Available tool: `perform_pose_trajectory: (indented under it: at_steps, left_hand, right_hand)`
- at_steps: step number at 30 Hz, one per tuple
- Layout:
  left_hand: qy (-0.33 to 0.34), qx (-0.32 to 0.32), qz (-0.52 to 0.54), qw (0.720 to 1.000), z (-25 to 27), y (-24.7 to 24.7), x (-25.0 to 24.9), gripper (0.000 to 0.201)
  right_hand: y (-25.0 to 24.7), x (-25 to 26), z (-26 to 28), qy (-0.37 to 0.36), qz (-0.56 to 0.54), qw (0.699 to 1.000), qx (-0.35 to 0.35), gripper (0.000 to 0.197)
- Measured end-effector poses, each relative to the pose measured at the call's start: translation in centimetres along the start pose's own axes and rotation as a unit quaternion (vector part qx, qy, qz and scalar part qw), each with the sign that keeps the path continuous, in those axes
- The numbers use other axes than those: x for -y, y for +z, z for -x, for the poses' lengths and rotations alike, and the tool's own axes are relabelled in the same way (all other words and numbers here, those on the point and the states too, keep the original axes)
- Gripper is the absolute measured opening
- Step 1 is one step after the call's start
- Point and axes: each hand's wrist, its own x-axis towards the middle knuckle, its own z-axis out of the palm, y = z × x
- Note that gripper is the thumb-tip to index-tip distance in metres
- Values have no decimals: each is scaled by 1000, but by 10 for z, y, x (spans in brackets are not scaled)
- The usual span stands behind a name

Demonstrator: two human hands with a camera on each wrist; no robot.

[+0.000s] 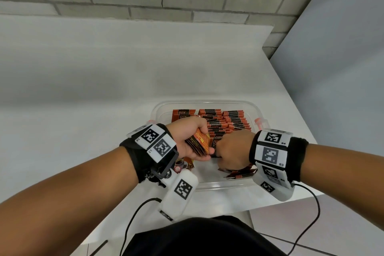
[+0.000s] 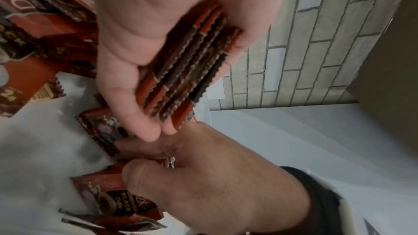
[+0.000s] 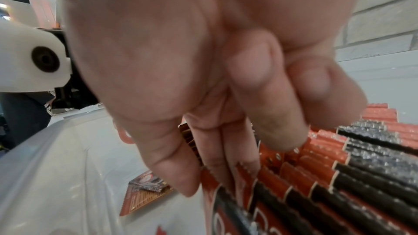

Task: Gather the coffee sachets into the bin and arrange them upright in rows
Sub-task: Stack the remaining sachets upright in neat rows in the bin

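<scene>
Both arms reach forward over a clear plastic bin [image 1: 207, 184] that sits on a white table [image 1: 83, 89]. The two hands meet in the middle of the bin, touching each other.

The left hand [image 1: 187, 137] is turned with its palm facing in and its fingers curled round a small stack of sachets [image 1: 199, 143]. In the left wrist view the stack [image 2: 192, 67] lies across the palm, with the thumb on one side and the fingers on the other, so it is held tight.

The right hand [image 1: 232, 149] is turned knuckles up, with its fingers bent down into the bin. In the left wrist view its thumb and fingers pinch the top edge of one sachet [image 2: 126, 192]. The right wrist view is blurry, so it is hard to say how many it is holding there.

At the far side of the bin, many coffee sachets [image 1: 228, 120] stand upright in rows. A few loose sachets [image 1: 241, 173] lie flat on the bin floor near the right wrist.
</scene>
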Motion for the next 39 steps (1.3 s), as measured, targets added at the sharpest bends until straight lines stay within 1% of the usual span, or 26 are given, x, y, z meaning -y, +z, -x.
perform_pose_trajectory:
  at_steps: [3,8,11,14,19,26,30,35,37,39]
  left_hand:
    - [2,3,6,1000,0,0,1,22]
    - [-2,4,7,1000,-2,-3,2,21]
    - [-7,7,4,1000,-3,-2,5,19]
    - [-9,10,0,1000,-2,-1,5,15]
    - [-5,20,-2,1000,-2,-4,4,18]
    - [-5,23,-11,1000,-2,-2,4,25]
    - [-5,17,-4,1000,-1,-5,4,21]
    - [-12,22,-16,1000,2,-6,5,16]
    - [-12,20,-19,1000,3,-5,5,15]
    - [-13,16,-20,1000,3,-5,5,12]
  right_hand:
    - [0,1,0,2,9,1000,10,31]
    - [0,1,0,0,14,1000,15,22]
    - [1,0,-2,0,10,1000,15,26]
    - [1,0,-2,0,15,1000,22,25]
    - [-1,-1,-2,-9,1,999,32,31]
    - [-3,-1,-3,-17,1,999,26,25]
    - [-1,-5,-3,-37,-25,999,28,34]
    - [2,-16,3,-44,-80,996,2,33]
    - [2,-22,6,-45,-110,992,-28,31]
    - [2,-29,12,-39,-148,985,-78,29]
